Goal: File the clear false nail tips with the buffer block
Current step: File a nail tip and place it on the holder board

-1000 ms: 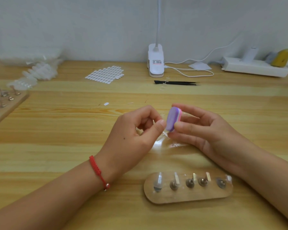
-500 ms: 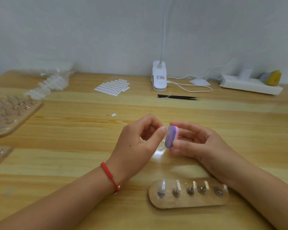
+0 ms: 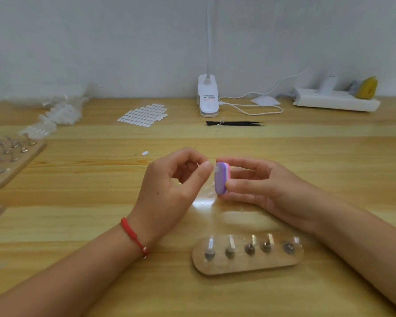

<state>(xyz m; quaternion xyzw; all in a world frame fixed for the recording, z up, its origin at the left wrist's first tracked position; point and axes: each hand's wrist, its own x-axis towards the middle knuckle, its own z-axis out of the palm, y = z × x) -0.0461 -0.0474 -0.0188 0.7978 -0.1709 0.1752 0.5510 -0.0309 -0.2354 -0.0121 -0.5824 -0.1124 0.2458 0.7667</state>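
Fig.: my L hand (image 3: 169, 186) still pinched tip (image 3: 213, 171); R hand (image 3: 261, 181) gripped block (image 3: 220, 178), stroke shifted slightly; filing cont'd.

The buffer block (image 3: 221, 179) is a small purple-and-pink oval, held upright in the right hand (image 3: 265, 186), purple face toward a barely visible clear nail tip (image 3: 213, 170) pinched in the left hand (image 3: 169, 186).

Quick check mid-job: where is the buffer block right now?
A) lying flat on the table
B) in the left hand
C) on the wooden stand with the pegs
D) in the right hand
D: the right hand grips the purple-and-pink buffer block between its thumb and fingers.
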